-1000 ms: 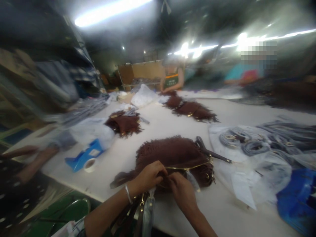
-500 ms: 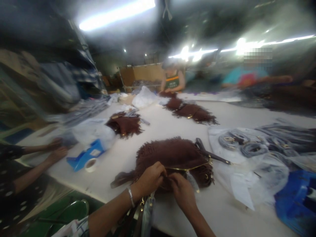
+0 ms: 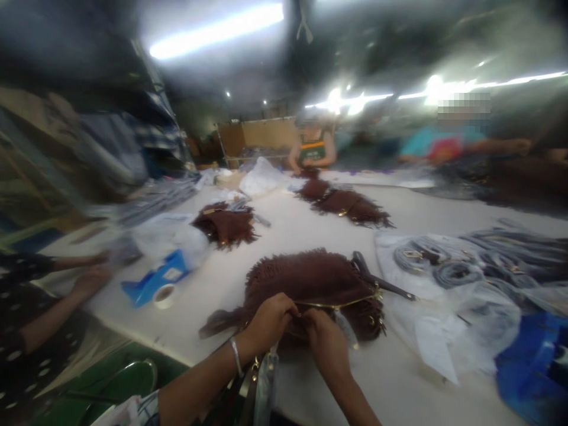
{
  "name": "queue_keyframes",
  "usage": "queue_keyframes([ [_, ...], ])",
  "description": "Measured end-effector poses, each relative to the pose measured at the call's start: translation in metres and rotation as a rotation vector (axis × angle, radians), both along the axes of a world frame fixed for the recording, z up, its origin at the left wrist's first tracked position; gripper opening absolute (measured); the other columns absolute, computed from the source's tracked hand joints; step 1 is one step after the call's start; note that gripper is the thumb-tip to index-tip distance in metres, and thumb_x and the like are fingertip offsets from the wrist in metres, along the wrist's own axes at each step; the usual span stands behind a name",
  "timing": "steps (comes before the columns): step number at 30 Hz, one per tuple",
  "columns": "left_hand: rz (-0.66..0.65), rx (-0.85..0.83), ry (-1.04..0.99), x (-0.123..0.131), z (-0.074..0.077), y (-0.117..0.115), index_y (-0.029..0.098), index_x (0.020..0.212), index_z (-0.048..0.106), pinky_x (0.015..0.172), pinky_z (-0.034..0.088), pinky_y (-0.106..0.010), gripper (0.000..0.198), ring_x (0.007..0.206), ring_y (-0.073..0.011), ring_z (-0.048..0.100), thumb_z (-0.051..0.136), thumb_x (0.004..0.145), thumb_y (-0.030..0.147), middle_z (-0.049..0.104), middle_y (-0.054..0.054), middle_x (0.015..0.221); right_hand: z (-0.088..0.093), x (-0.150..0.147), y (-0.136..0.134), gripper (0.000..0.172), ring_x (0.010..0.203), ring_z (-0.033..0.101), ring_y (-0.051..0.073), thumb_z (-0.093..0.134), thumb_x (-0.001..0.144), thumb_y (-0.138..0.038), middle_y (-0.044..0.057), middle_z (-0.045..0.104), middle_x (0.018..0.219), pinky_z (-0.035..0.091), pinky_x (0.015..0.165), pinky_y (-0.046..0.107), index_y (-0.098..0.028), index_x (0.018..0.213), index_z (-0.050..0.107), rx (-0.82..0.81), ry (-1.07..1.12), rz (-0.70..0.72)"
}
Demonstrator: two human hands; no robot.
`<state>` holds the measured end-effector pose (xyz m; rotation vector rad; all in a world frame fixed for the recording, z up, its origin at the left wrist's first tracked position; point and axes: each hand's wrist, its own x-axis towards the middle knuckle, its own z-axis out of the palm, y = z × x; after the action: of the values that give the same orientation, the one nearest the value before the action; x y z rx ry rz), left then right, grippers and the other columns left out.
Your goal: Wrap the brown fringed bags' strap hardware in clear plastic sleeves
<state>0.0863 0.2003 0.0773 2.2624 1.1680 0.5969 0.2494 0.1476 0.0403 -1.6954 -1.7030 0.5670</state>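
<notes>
A dark brown fringed bag lies on the white table in front of me, its gold zipper running along the near side. My left hand, with a silver bangle at the wrist, has its fingers pinched at the near edge of the bag by the zipper. Close beside it, my right hand pinches the same edge, fingertips almost meeting the left ones. Any small part between the fingertips is hidden. Straps with gold clasps hang over the table edge below my left wrist. A dark strap sticks out at the bag's right.
Left of the bag are a blue tape dispenser and a white tape roll. More brown fringed bags lie farther back. Coiled grey wrapped straps rest on plastic at right, near a blue item. A co-worker's hands are at left.
My fingers have shifted slightly on the bag's edge, my right hand a little closer to the left. The co-worker's hands at left have moved a little leftward. The bag stays put.
</notes>
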Motion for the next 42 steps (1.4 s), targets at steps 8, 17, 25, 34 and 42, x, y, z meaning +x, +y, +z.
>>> queue_keyframes([
  [8, 0.08, -0.031, 0.044, 0.005, 0.004, 0.017, 0.02, 0.077, 0.071, 0.078, 0.045, -0.03, 0.028, 0.083, -0.0177, 0.061, 0.05, 0.069, 0.003, 0.068, -0.002, 0.082, 0.005, -0.007, 0.008, 0.023, 0.078, 0.067, 0.019, 0.04, 0.09, -0.015, 0.003, 0.069, 0.096, 0.038, 0.06, 0.026, -0.023, 0.102, 0.058, 0.029, -0.168, -0.024],
  [17, 0.094, 0.118, 0.159, 0.001, -0.002, 0.017, 0.023, 0.078, 0.067, 0.081, 0.04, -0.033, 0.023, 0.087, -0.0194, 0.056, 0.05, 0.08, 0.007, 0.066, -0.002, 0.085, 0.01, 0.006, 0.021, 0.023, 0.071, 0.067, 0.016, 0.038, 0.088, -0.009, 0.0, 0.069, 0.088, 0.033, 0.056, 0.025, -0.024, 0.095, 0.054, 0.136, -0.246, 0.235],
  [25, -0.019, 0.04, 0.112, -0.007, -0.003, 0.022, 0.021, 0.083, 0.068, 0.084, 0.044, -0.028, 0.022, 0.092, -0.017, 0.058, 0.056, 0.073, 0.005, 0.066, -0.001, 0.093, 0.01, 0.007, 0.028, 0.024, 0.075, 0.067, 0.016, 0.042, 0.084, -0.006, -0.001, 0.07, 0.088, 0.032, 0.058, 0.025, -0.024, 0.091, 0.056, 0.091, -0.248, 0.199],
  [34, 0.035, 0.015, -0.027, -0.002, 0.005, 0.009, 0.021, 0.078, 0.066, 0.082, 0.042, -0.027, 0.012, 0.089, -0.0156, 0.059, 0.059, 0.081, 0.012, 0.064, 0.0, 0.09, 0.015, 0.006, 0.022, 0.024, 0.08, 0.067, 0.017, 0.047, 0.083, -0.008, -0.001, 0.071, 0.089, 0.036, 0.063, 0.025, -0.025, 0.096, 0.058, 0.083, -0.207, 0.177],
  [42, 0.042, -0.013, -0.089, -0.007, 0.016, -0.007, 0.024, 0.086, 0.059, 0.081, 0.043, -0.026, 0.013, 0.086, -0.0126, 0.059, 0.048, 0.091, 0.02, 0.053, 0.001, 0.125, 0.027, 0.058, -0.012, 0.02, 0.082, 0.062, 0.024, 0.052, 0.088, -0.029, 0.005, 0.069, 0.089, 0.044, 0.073, 0.033, -0.026, 0.105, 0.062, 0.172, -0.145, 0.024],
])
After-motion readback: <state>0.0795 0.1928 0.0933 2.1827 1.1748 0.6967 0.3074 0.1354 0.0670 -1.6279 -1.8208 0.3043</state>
